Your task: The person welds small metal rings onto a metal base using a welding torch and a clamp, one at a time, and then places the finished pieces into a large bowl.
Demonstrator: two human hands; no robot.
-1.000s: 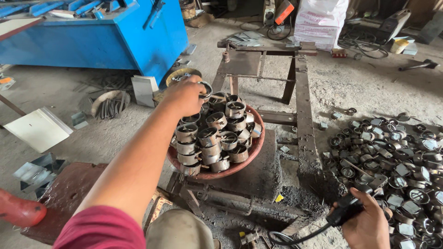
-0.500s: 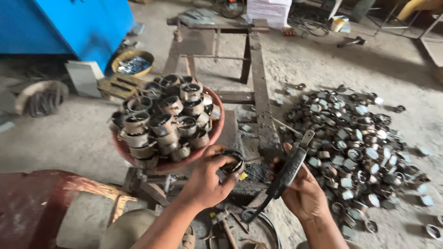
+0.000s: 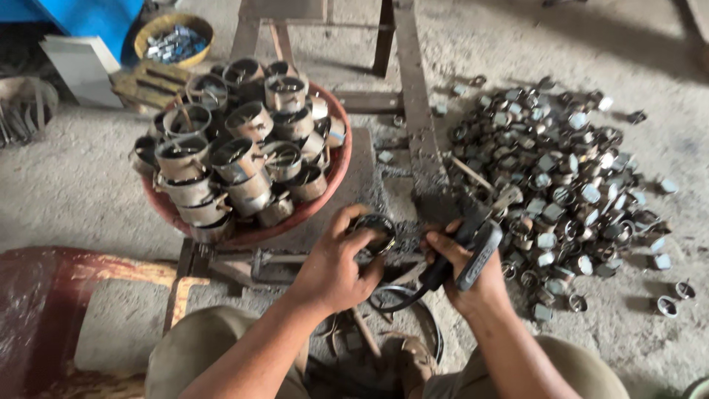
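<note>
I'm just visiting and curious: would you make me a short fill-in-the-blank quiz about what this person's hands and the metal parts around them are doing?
1. The left hand holds a metal ____ on the work block.
2. The right hand grips a black ____ with a cable.
3. The stacked metal cylinders sit in a ____ basin.
4. The loose pile of small parts lies on the person's ____ side.

Missing words: ring; tool; red; right
</note>
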